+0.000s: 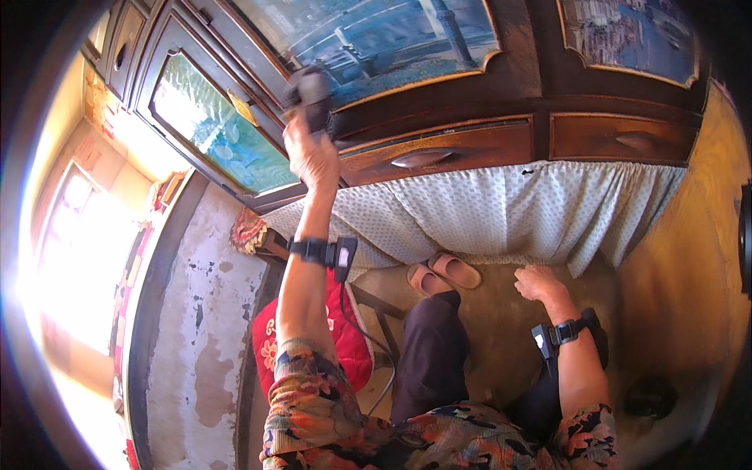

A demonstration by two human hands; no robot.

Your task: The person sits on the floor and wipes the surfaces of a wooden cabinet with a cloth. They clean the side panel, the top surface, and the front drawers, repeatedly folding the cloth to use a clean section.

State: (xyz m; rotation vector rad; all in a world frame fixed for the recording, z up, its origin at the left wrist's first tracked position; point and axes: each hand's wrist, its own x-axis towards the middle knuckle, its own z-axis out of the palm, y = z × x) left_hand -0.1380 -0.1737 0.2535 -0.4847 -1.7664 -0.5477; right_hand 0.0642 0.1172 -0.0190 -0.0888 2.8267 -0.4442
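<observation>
Stretched out in front of the cabinet, my left hand (312,155) grips a dark grey object (311,97), blurred by motion; it could be a brush or a bunched cloth. It overlaps the dark wooden frame beside a large landscape picture panel (399,50). Whether it touches the wood, I cannot tell. Lower on the right, my right hand (540,283) is curled into a loose fist near the hem of a white dotted curtain (470,211). Nothing shows between its fingers. Below the panel is a wooden drawer (435,154) with a metal pull.
A red floral cushion (346,329) rests on a dark stool (385,329) under my left arm. Pink slippers (455,270) sit on the floor by the curtain. A glazed cabinet door (223,132) is at left, above a worn grey wall (188,329). A cable (376,343) hangs from my left wristband.
</observation>
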